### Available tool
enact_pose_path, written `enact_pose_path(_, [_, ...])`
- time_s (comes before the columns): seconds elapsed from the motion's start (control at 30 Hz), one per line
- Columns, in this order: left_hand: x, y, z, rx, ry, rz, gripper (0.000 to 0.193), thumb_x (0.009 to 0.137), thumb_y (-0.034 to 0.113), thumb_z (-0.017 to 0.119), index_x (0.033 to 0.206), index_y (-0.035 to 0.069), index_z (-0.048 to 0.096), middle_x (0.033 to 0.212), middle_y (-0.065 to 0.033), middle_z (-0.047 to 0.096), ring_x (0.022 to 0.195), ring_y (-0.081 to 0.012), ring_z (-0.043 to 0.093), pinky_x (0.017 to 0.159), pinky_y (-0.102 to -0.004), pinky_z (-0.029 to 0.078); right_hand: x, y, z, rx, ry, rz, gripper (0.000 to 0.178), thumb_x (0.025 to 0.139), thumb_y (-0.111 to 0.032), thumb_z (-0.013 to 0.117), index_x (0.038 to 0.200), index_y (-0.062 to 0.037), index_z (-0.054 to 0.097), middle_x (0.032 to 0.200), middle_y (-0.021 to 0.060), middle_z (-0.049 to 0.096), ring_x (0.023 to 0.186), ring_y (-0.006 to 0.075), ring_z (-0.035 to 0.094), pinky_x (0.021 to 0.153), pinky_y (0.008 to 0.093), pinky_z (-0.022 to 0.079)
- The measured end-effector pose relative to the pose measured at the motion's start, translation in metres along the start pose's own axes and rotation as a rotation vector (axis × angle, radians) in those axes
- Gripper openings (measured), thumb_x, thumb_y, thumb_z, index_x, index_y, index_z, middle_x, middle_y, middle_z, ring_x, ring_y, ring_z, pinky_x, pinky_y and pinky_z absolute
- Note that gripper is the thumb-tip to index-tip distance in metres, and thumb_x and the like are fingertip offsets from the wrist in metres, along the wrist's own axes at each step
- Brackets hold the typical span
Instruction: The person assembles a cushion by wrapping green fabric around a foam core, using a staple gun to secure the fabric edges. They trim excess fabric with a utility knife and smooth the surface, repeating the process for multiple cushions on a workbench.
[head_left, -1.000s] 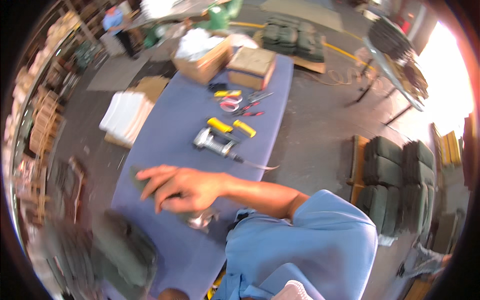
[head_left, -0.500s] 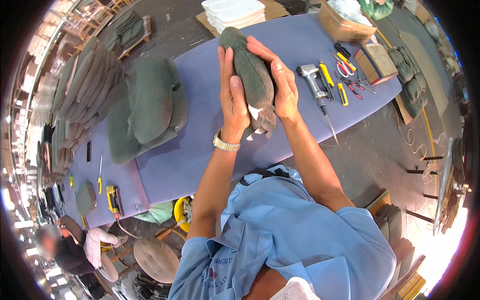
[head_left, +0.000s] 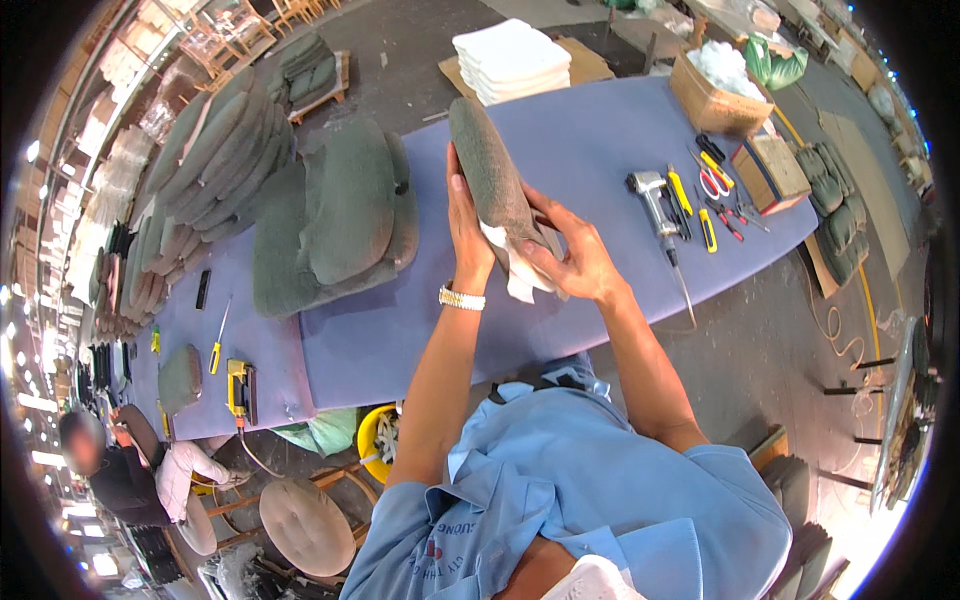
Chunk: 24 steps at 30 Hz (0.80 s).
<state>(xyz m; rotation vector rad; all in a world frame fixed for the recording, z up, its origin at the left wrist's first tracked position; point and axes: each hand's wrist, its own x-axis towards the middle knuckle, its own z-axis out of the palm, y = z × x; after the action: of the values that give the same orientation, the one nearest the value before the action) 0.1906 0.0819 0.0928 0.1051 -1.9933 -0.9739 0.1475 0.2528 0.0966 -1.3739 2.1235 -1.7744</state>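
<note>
Between my two hands, above the blue-grey table [head_left: 430,330], a grey-green fabric-covered cushion [head_left: 488,165] is held on its edge. White lining or padding [head_left: 522,278] pokes out at its near end. My left hand [head_left: 468,225], below which a metal watch [head_left: 461,298] circles the wrist, lies along the cushion's left side with the fingers pointing away from me. My right hand [head_left: 577,252] grips the near right end, thumb over the fabric beside the white part. The fingers behind the cushion are partly hidden.
Left of my hands lie stacked grey-green cushions [head_left: 345,205], with a taller pile [head_left: 215,145] beyond. On the right are an air gun [head_left: 655,205], scissors [head_left: 714,182] and a small box [head_left: 772,175]. A yellow-black stapler [head_left: 241,390] lies front left. Someone sits lower left [head_left: 130,480].
The cushion has tilted and turned to show more of its side. My right hand has moved from its right side down to its near end. More white material shows; my view has shifted slightly.
</note>
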Motion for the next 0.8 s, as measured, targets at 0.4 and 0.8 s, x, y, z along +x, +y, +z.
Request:
enact_pose_path(0.4, [-0.039, -0.070, 0.087, -0.099, -0.271, -0.330, 0.056, 0.101, 0.036, 0.061, 0.143, 0.005, 0.042, 0.133, -0.0129, 0.058, 0.118, -0.0248, 0.057, 0.098, -0.0386, 0.047, 0.045, 0.044, -0.087, -0.174, 0.037, 0.104, 0.055, 0.081, -0.040, 0.086, 0.113, -0.0017, 0.061, 0.104, 0.0151, 0.065, 0.090, 0.0321, 0.069, 0.082, 0.0408, 0.058])
enact_pose_path(0.8, [-0.237, -0.079, 0.111, -0.788, -0.154, -1.738, 0.056, 0.105, 0.059, 0.042, 0.137, 0.016, 0.056, 0.129, -0.0145, 0.066, 0.118, -0.0335, 0.065, 0.095, -0.0490, 0.055, 0.026, 0.093, -0.146, 0.011, 0.000, 0.221, 0.070, 0.108, -0.060, 0.037, 0.094, 0.0034, 0.062, 0.088, 0.0253, 0.066, 0.085, 0.0493, 0.062, 0.076, 0.0539, 0.053])
